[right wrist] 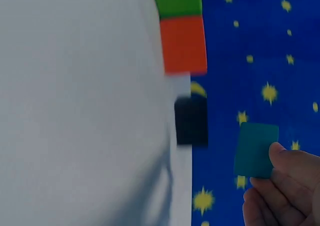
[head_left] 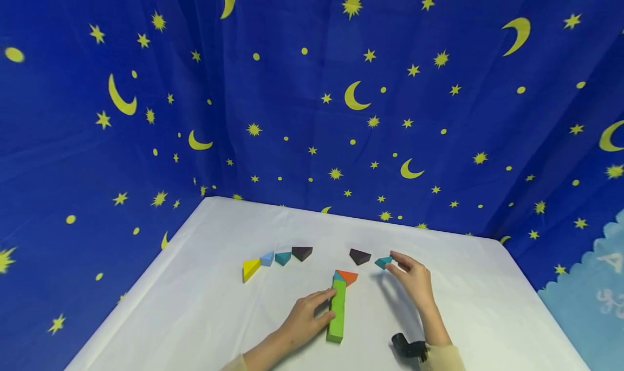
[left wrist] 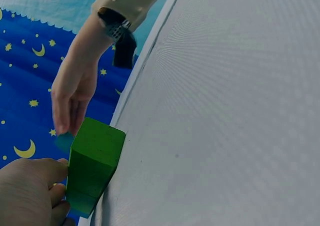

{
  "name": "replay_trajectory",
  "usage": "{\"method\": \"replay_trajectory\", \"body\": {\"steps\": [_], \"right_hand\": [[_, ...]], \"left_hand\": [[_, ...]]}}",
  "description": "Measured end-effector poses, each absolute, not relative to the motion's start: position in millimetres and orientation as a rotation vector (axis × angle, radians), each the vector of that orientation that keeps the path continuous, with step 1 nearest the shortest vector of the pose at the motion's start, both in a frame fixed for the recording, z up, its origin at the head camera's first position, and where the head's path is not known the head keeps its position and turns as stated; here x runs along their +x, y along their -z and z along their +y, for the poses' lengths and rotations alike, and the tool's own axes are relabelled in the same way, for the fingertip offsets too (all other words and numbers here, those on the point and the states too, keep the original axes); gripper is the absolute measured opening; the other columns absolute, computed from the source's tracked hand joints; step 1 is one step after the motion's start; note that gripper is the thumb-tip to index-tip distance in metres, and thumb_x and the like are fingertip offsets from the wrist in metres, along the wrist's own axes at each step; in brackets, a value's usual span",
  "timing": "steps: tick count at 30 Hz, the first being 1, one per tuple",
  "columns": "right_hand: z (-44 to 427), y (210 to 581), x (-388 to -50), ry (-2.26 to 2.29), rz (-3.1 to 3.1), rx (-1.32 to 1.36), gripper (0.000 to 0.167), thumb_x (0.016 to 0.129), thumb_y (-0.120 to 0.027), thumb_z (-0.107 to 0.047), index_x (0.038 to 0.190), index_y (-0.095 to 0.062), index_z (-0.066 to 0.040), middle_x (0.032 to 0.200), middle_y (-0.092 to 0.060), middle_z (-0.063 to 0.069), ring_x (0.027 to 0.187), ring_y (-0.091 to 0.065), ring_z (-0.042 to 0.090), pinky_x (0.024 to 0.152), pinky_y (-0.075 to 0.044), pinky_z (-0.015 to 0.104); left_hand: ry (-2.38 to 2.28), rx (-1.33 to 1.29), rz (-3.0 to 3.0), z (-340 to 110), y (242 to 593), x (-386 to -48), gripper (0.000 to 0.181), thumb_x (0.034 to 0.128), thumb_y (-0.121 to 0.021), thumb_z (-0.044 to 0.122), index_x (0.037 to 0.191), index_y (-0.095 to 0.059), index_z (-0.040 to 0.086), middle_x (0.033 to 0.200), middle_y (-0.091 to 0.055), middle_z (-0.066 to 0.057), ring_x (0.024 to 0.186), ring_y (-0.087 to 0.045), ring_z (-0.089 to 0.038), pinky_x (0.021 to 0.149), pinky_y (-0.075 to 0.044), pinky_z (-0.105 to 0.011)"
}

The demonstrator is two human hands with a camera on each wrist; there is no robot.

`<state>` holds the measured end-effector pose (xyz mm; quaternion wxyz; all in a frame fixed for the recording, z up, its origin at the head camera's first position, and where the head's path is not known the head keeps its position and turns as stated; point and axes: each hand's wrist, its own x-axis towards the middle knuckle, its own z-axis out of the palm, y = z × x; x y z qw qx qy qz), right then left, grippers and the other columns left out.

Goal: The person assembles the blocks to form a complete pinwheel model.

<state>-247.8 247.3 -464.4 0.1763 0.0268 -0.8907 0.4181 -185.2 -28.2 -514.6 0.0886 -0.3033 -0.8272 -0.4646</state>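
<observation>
A long green block [head_left: 338, 311] lies near the middle of the white table, with a small blue piece [head_left: 338, 275] and an orange triangular block [head_left: 348, 277] at its far end. My left hand [head_left: 306, 318] touches the green block's left side with fingertips and thumb, seen close up in the left wrist view. Farther right, my right hand [head_left: 414, 281] pinches a teal block [right wrist: 256, 150] between thumb and fingers, just off the table in the right wrist view. A black block [head_left: 359, 256] lies left of that teal one.
Left of centre, a yellow block [head_left: 251, 269], a light blue block [head_left: 267, 259], a teal block [head_left: 283, 258] and another black block [head_left: 302, 253] form a curved row. A dark strap with a black device [head_left: 408, 346] is on my right wrist. Blue star-patterned cloth [head_left: 312, 116] hangs behind the table.
</observation>
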Motion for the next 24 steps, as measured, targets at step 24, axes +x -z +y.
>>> {"method": "replay_trajectory", "body": {"steps": [24], "right_hand": [[173,487,-282,-1.552,-2.589,0.254,0.037,0.081,-0.074,-0.014,0.114,-0.067,0.001,0.108,-0.067,0.012,0.101,-0.063,0.027,0.086,-0.052,0.037]], "left_hand": [[1.415,-0.886,-2.549,-29,510,-185,0.045,0.0896,-0.066,0.019,0.13,-0.055,0.003,0.128,-0.057,-0.012,0.118,-0.054,-0.02,0.098,-0.044,-0.034]]}}
